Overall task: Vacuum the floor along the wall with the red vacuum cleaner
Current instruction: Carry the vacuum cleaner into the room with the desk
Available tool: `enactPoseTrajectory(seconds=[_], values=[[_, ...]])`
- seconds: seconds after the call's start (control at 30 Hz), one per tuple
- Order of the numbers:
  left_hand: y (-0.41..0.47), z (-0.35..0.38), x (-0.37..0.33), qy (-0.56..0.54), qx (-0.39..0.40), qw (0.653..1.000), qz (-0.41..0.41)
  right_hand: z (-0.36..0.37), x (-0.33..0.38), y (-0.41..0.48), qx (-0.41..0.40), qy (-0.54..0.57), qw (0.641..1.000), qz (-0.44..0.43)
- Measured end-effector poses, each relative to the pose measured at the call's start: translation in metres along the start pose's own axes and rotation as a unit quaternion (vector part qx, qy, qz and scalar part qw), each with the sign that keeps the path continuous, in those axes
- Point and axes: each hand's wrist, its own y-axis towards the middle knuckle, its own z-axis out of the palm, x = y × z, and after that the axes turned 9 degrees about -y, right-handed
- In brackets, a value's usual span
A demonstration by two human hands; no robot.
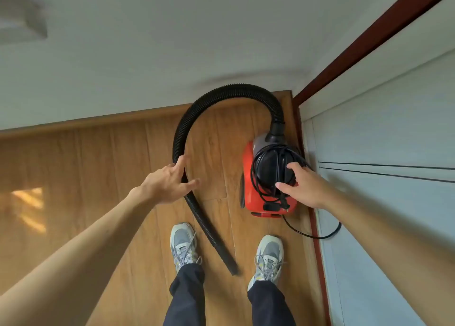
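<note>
The red vacuum cleaner (248, 178) stands on the wooden floor (98, 168) in the corner, close to the right-hand panel. A black power cord (261, 163) is wound around its dark top, with a loose end trailing right along the floor. Its black ribbed hose (197, 104) arcs up from the body, swings left and runs down to a nozzle end between my feet. My left hand (170, 180) spreads its fingers around the hose, touching it without a closed grip. My right hand (305, 185) rests with fingers apart on the wound cord and dark top.
A white wall (147, 55) with a wooden skirting board (98, 120) runs across ahead. A pale blue sliding panel (394, 153) with a dark red frame lines the right side. My two grey trainers (183, 244) stand on the floor on either side of the hose end.
</note>
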Motion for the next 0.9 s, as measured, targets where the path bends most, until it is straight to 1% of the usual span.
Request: enactPoseTrajectory(seconds=[0.2, 0.37, 0.53, 0.6, 0.67, 0.7, 0.83, 0.9], values=[[0.043, 0.028, 0.045, 0.072, 0.0, 0.997, -0.035, 0.028, 0.001, 0.037, -0.037, -0.031, 0.998, 0.05], [0.076, 0.045, 0.071, 0.113, -0.014, 0.993, -0.043, 0.047, 0.005, 0.061, -0.108, 0.001, 0.992, 0.072], [0.105, 0.061, 0.081, 0.112, -0.054, 0.991, -0.049, 0.07, 0.005, 0.083, -0.196, 0.083, 0.974, 0.082], [0.114, 0.07, 0.082, 0.078, -0.1, 0.99, -0.055, 0.082, 0.003, 0.09, -0.239, 0.087, 0.964, 0.083], [0.122, 0.077, 0.084, 0.005, -0.161, 0.984, -0.072, 0.092, 0.004, 0.094, -0.282, 0.101, 0.951, 0.083], [0.126, 0.081, 0.085, -0.032, -0.179, 0.98, -0.084, 0.095, 0.005, 0.097, -0.3, 0.112, 0.943, 0.087], [0.144, 0.09, 0.088, -0.147, -0.197, 0.965, -0.093, 0.102, 0.008, 0.101, -0.342, 0.144, 0.925, 0.086], [0.151, 0.093, 0.088, -0.181, -0.233, 0.952, -0.087, 0.103, 0.009, 0.101, -0.348, 0.163, 0.92, 0.08]])
